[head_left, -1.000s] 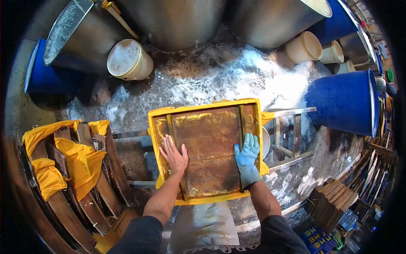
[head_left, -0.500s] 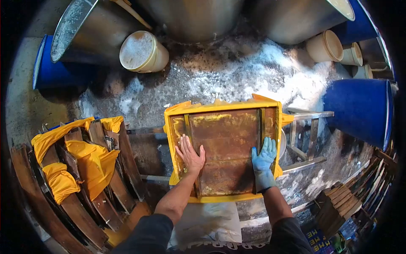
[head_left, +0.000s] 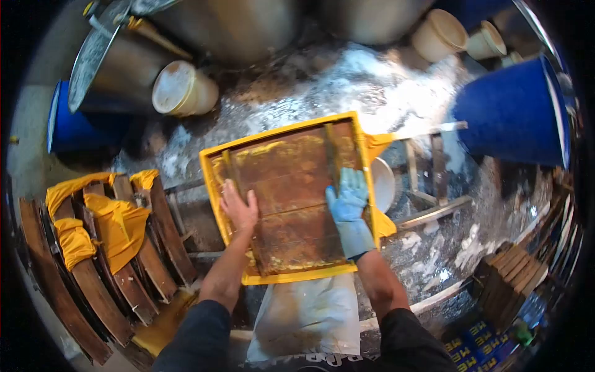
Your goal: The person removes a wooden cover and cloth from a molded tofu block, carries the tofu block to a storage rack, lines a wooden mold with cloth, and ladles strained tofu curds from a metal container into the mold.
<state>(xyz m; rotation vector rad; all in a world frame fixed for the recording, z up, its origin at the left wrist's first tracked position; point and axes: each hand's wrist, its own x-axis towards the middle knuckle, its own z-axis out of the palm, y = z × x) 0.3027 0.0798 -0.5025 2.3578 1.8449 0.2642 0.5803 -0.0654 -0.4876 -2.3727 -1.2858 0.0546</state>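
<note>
A shallow wooden board [head_left: 285,183], stained brown with two narrow battens across it, faces me with yellow cloth showing all around its edge. My bare left hand [head_left: 240,208] lies on its left part, near the left batten, fingers stretched. In a blue glove, my right hand [head_left: 349,208] rests flat against the right part, beside the other batten. Neither hand's fingers wrap around the edge. What lies beneath the board is hidden. A white sack [head_left: 307,322] is just below its near edge.
Several dark wooden frames [head_left: 93,297] with yellow cloth [head_left: 121,226] stand at left. A metal rack [head_left: 427,214] extends to the right. A blue barrel [head_left: 508,111], a white bucket [head_left: 186,90] and large metal vats [head_left: 229,28] surround the wet floor. Wooden boards [head_left: 508,279] are stacked lower right.
The board now appears tilted, its right side higher, and sits further left in view. Both hands stay flat on it. The whole view has also shifted and turned.
</note>
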